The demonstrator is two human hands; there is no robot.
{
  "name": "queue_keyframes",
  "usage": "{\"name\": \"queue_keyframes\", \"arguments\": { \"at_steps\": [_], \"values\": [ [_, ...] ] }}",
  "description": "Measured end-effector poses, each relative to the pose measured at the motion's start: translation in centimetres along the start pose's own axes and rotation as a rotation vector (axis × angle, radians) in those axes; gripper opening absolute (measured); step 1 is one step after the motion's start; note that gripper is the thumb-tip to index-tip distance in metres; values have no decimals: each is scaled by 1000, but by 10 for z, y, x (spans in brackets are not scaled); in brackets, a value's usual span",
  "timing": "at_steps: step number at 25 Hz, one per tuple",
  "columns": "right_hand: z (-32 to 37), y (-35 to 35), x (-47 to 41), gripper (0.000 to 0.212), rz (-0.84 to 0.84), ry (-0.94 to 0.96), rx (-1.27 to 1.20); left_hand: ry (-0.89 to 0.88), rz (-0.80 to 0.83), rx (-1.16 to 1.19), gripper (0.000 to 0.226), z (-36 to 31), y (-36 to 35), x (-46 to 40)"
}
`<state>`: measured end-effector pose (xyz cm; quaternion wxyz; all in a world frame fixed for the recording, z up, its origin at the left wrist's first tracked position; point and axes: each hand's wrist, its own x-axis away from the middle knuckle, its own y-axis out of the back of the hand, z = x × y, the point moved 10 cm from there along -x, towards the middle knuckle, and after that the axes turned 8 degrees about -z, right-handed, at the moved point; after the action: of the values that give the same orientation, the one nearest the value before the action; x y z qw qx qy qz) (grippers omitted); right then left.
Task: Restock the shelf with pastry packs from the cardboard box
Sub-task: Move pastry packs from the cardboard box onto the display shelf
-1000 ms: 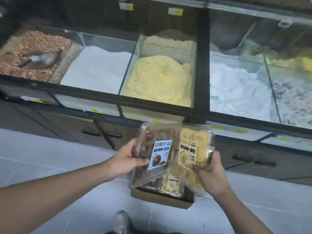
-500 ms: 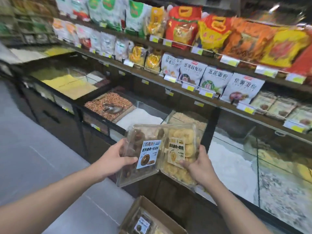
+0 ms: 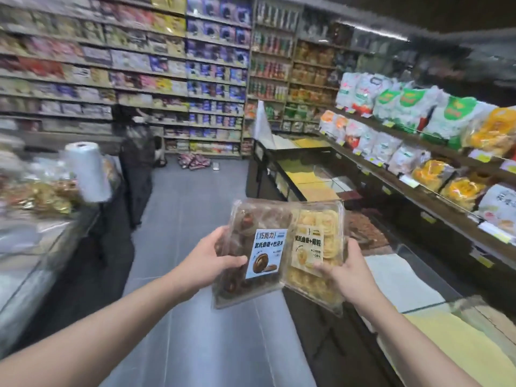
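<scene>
In mid-aisle, at chest height over grey floor tiles [image 3: 195, 331]: left hand [image 3: 212, 259] clamped on the brown pastry pack [image 3: 251, 247], thumb across its front near the label, fingers wrapped behind the left edge; right hand [image 3: 347, 270] clamped on the yellow pastry pack [image 3: 315, 255], thumb on the front by the lower right of its label, rest of fingers hidden behind. Hands apart, one pack each. Packs held side by side, inner edges touching, meeting in a shallow V. Both clear plastic clamshells, labels facing the camera, long axis running top to bottom; brown pack leaning slightly w/ top toward the right, yellow pack's bottom swung out toward the right. Dark round pastries in the left one, pale swirled ones in the right. Just beyond on the right, glass-topped bulk bins [image 3: 315, 177] w/ yellow & white grain, above them a shelf [image 3: 418, 188] of bagged goods w/ price tags. On the left, a counter w/ a roll of plastic bags [image 3: 86, 171]. Far end: blurred wall shelving [image 3: 167, 79], dark-clothed person [image 3: 138, 160] beside it
</scene>
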<state>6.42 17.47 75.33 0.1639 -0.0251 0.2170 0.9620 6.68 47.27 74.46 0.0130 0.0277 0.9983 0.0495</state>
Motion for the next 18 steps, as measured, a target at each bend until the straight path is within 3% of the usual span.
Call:
{"name": "queue_keyframes", "arguments": {
  "at_steps": [8,10,12,15,18],
  "values": [
    [187,-302,99,56,429,246,-89,-7,-534,-23,47,1,330,147],
    [226,-370,140,56,511,286,-110,7,-631,-54,56,10,403,197],
    [269,-446,200,59,624,330,-132,23,-750,-87,69,17,479,264],
    [331,-545,296,65,812,401,-202,42,-949,-41,51,28,573,367],
    [382,-618,385,63,1008,447,-254,81,-1124,-27,49,37,633,460]
  ]
}}
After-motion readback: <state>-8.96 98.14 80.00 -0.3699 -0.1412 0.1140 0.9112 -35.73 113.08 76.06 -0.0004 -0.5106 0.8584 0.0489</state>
